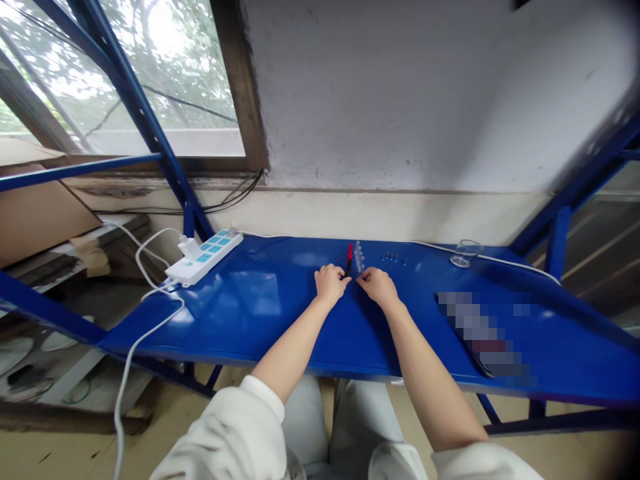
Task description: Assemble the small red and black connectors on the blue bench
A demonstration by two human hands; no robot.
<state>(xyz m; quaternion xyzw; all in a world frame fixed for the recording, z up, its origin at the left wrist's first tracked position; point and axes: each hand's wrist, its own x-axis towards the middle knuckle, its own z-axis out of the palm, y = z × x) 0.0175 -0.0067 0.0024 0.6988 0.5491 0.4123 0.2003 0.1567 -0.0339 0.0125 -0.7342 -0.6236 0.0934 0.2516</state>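
Near the middle of the blue table, my left hand (330,283) is closed, with its fingertips at the lower end of a narrow red and black piece (350,253). Just right of it stretches a translucent strip with bumps along its sides (359,255), which resembles a terminal block strip. My right hand (381,287) is closed too, thumb and finger pinching at the near end of this strip. The exact contact of the fingertips is too small to see clearly. Several tiny dark pieces (393,257), perhaps screws, lie in a row beyond my right hand.
A white power strip (205,257) with a plug and cable lies at the left of the blue table (240,327). A clear glass (466,253) is at the back right. Nearer on the right lies a pixelated dark flat object (475,333). Blue frame posts flank both sides.
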